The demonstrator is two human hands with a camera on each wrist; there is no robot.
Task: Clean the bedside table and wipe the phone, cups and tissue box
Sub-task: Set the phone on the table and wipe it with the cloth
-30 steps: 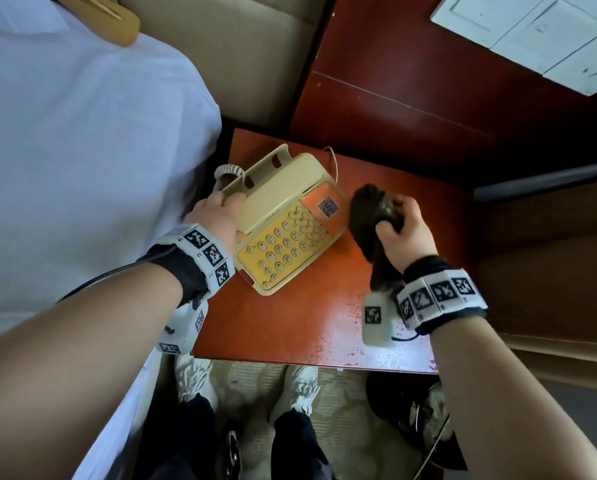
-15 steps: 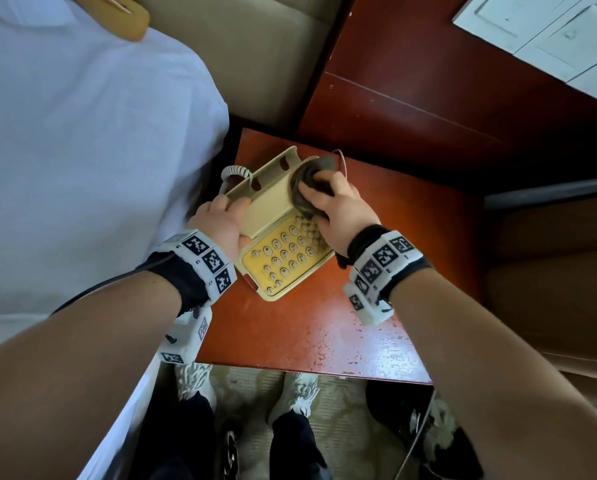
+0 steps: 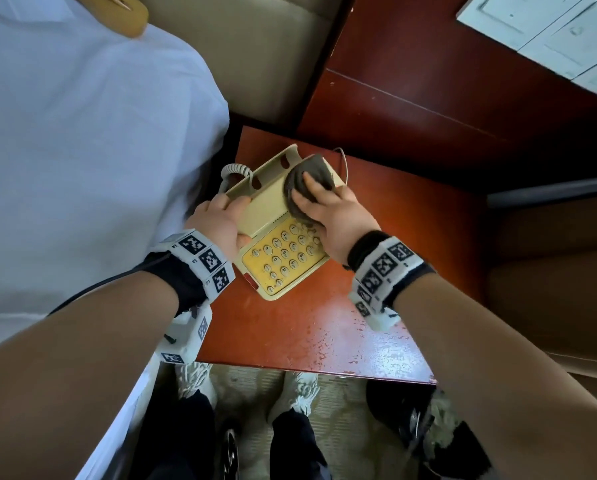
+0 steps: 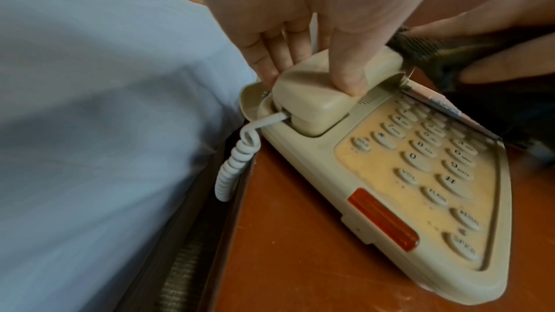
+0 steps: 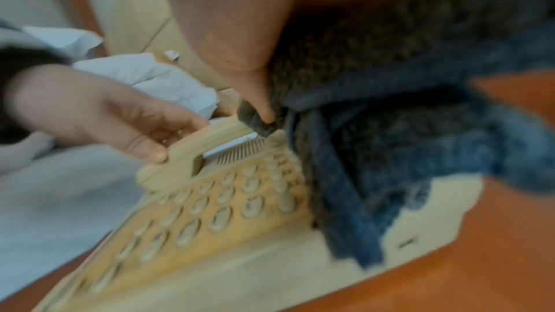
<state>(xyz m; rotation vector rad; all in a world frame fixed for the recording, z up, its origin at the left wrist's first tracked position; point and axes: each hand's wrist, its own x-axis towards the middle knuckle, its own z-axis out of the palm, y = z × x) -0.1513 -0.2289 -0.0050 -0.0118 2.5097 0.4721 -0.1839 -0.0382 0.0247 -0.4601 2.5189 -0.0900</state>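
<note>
A beige desk phone [image 3: 283, 258] sits at the back left of the red-brown bedside table [image 3: 290, 334]. My left hand [image 3: 236, 216] grips the handset [image 4: 312, 101] in its cradle, thumb on top and fingers curled round the far side. My right hand [image 3: 307, 194] holds a wadded dark grey cloth [image 3: 309, 174] and presses it on the phone's upper right corner, above the yellowed keypad [image 4: 420, 174]. The right wrist view is blurred. It shows my thumb [image 5: 240, 56] dug into the cloth [image 5: 405, 127] on the phone [image 5: 210, 222]. No cups or tissue box are in view.
The coiled cord [image 3: 233, 169] hangs off the table's left edge beside white fabric [image 3: 82, 150]. A dark red wood panel [image 3: 428, 98] with white switch plates [image 3: 549, 29] stands behind. My shoes [image 3: 297, 393] stand on carpet below the front edge.
My right hand carried the cloth from the right of the phone onto its top, then slid it toward the back corner. My left hand stayed on the handset.
</note>
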